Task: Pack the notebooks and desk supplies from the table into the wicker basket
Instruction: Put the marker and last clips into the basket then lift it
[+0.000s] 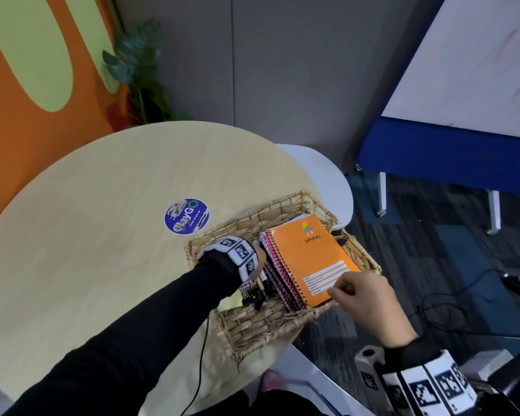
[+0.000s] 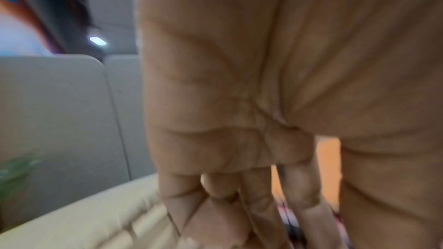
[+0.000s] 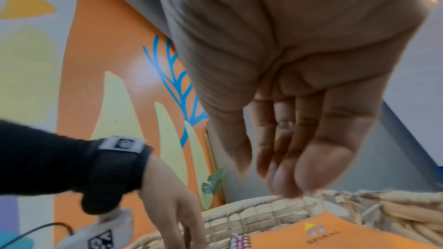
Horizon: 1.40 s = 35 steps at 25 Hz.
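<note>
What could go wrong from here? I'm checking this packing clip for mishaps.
The wicker basket overhangs the table edge, so a push from either hand could tip it off. The orange notebook lies tilted on the stacked spirals and may slide out. The left hand, reaching beside the spiral bindings, might snag the small supplies there.

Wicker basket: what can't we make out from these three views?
- Left hand fingertips: head view, hidden behind the wristband and notebook spines; left wrist view too blurred to show any grip.
- Notebooks under the orange spiral notebook: only spines show, count unclear.
- Small dark supplies in the wicker basket: partly covered by the left sleeve, too small to identify.
- Right hand: contact with the orange cover uncertain.
</note>
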Motion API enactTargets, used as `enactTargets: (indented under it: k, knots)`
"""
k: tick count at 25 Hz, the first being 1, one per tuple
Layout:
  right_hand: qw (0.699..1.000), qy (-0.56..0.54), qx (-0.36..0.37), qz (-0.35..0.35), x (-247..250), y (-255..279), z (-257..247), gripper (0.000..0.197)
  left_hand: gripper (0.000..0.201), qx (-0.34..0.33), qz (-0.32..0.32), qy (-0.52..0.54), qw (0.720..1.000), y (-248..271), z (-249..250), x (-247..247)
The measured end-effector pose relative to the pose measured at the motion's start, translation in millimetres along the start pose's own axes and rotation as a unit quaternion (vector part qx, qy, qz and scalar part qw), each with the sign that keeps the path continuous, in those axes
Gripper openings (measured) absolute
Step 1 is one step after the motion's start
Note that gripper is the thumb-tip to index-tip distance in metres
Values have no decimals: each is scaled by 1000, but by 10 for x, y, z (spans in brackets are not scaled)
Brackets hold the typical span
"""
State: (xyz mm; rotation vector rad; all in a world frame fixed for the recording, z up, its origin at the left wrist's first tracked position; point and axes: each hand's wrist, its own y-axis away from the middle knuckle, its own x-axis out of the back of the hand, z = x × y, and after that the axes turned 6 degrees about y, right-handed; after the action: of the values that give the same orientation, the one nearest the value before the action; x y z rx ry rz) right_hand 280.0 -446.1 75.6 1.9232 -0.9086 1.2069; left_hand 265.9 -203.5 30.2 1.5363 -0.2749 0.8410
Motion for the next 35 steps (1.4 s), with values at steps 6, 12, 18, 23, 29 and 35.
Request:
enactTargets:
  k: [6,12,18,23,29,35]
  knots:
    - [974,-95,-131,157,-39,-276,654,49,57,41,387,346,854,667,-413,-186]
    - [918,-288,-271,-25,-335,-411,849,37,83,117,244,520,810,775,-551,-1042]
    - [914,-292,-281,-13,-611,-592,1081,34,13,115,286,486,818,652,-412,-1198]
    - [933,-255,-253,-26,-525,-518,922,37,17,101,353,475,800,830,-445,-1147]
    - [918,-370,-133,50,-161,-674,-46,29,19,116,417,518,738,1272,-864,-1154]
    - [958,-268,8,-99,-232,-1564,-1087,27,12,210,481,553,648,1700,-1552,-1175]
